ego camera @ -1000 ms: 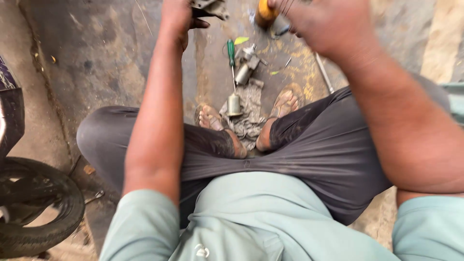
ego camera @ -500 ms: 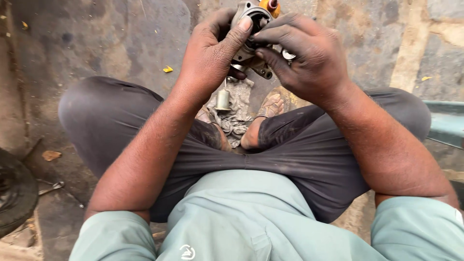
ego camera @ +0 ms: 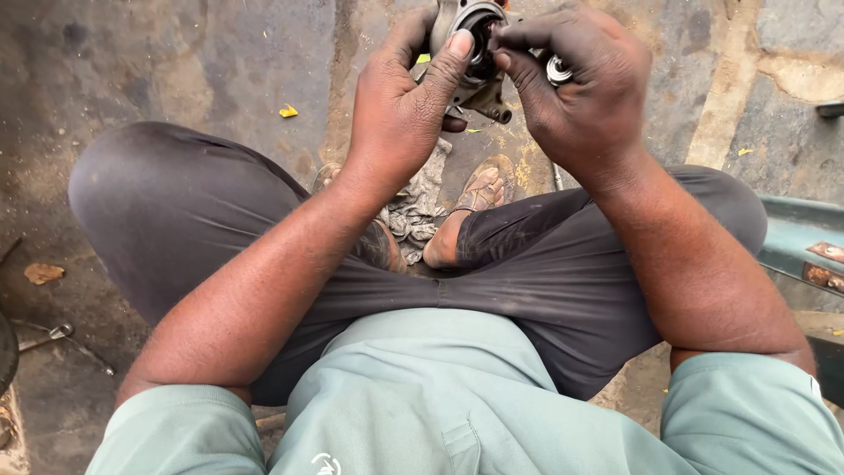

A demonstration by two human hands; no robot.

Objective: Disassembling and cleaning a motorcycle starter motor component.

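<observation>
I sit on the ground with my knees spread and hold a grey metal housing with a round dark bore (ego camera: 475, 54) up in front of me. My left hand (ego camera: 400, 114) grips its left side, thumb pressed on the rim of the bore. My right hand (ego camera: 585, 88) closes around its right side, with thumb and forefinger pinched at the bore's edge and a small round shiny part (ego camera: 559, 70) tucked between the fingers. Both hands are smeared with dark grease.
A crumpled grey rag (ego camera: 420, 207) lies between my sandalled feet (ego camera: 475, 198) on the stained concrete floor. A metal tool (ego camera: 44, 336) rests on the floor at the left edge. A teal metal edge (ego camera: 804, 242) juts in at the right.
The view has tilted and closed in on the hands. Both hands came together around the metal housing and drew it nearer; the tools on the floor by my feet have left the view.
</observation>
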